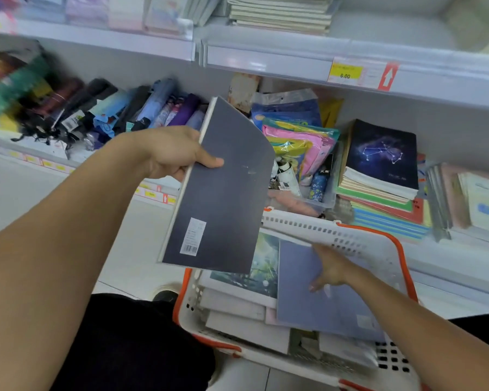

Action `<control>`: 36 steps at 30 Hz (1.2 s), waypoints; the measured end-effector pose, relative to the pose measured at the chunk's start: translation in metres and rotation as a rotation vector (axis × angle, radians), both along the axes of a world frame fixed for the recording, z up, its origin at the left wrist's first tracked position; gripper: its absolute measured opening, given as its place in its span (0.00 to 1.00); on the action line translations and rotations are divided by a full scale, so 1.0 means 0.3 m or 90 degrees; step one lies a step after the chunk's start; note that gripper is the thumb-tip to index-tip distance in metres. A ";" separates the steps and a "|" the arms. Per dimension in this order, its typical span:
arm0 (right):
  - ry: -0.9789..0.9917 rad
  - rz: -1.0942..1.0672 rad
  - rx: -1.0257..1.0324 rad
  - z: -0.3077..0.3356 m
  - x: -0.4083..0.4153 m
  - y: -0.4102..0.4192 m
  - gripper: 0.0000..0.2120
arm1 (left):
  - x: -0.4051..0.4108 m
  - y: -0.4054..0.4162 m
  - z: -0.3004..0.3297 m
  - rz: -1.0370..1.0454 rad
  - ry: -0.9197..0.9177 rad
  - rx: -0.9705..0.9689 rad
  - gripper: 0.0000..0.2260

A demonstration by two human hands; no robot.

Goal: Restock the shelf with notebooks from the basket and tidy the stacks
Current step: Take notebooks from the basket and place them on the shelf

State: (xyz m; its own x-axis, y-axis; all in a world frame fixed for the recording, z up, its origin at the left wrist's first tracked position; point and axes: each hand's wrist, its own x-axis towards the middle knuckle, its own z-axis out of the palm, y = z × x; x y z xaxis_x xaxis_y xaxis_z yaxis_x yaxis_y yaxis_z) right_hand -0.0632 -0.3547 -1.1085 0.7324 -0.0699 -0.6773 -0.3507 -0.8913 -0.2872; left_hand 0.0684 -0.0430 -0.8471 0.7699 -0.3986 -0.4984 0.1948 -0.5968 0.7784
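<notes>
Notebook (220,190) pinched, left hand (172,153), spine edge

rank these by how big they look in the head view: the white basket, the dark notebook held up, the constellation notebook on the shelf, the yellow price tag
1. white basket
2. dark notebook, which the left hand holds near the camera, so its size is inflated
3. constellation notebook
4. yellow price tag

Left hand (175,153) grips a dark notebook (220,190) (barcode side up) above the basket (350,235); right hand (329,268) reaches inside the basket onto a blue notebook (316,300)
</notes>
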 end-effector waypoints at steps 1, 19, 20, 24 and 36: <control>-0.023 -0.007 0.003 -0.025 -0.002 -0.014 0.74 | 0.003 -0.005 0.000 0.002 -0.017 0.012 0.02; -0.288 -0.053 -0.061 0.736 0.096 0.000 0.11 | -0.183 -0.283 -0.325 -0.285 0.082 0.370 0.19; -0.304 -0.048 -0.111 0.744 0.088 0.037 0.12 | -0.191 -0.286 -0.340 -0.311 0.128 0.338 0.23; -0.375 -0.021 -0.190 0.730 0.033 0.215 0.10 | -0.142 -0.242 -0.297 -0.412 0.051 0.409 0.24; -0.144 -0.214 0.035 0.063 -0.057 0.285 0.47 | 0.008 -0.059 -0.229 -0.372 -0.021 0.521 0.19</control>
State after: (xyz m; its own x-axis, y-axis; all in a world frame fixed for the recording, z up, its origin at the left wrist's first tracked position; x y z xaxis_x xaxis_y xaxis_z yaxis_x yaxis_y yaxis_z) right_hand -0.0802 -0.2692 -1.0895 0.8059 -0.2991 -0.5109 -0.5426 -0.7183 -0.4354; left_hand 0.0708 -0.0606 -0.9157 0.5817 -0.2627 -0.7698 -0.3142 -0.9455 0.0852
